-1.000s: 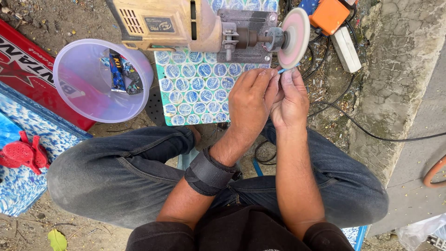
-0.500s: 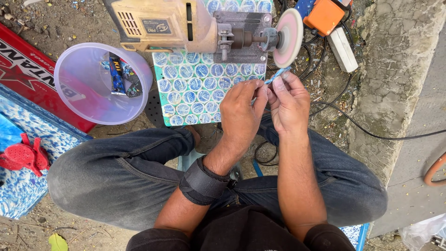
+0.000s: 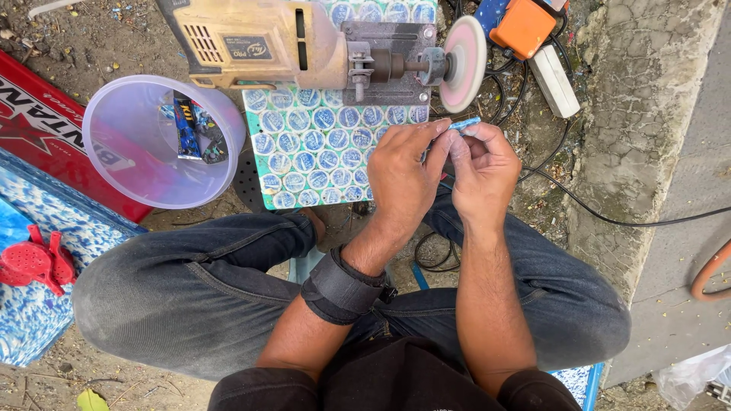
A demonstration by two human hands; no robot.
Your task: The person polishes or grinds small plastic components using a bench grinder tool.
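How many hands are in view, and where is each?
2. The left hand and right hand meet below the pink grinding wheel, pinching a small blue piece.

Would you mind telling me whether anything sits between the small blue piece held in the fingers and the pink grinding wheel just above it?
Nothing visible does. The small blue piece, pinched between the left hand and right hand, sits just below the round pink grinding wheel, with only open air between them.

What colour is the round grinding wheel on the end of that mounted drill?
Pale pink with a whitish face; the grinding wheel shows clearly in the head view, just above both hands.
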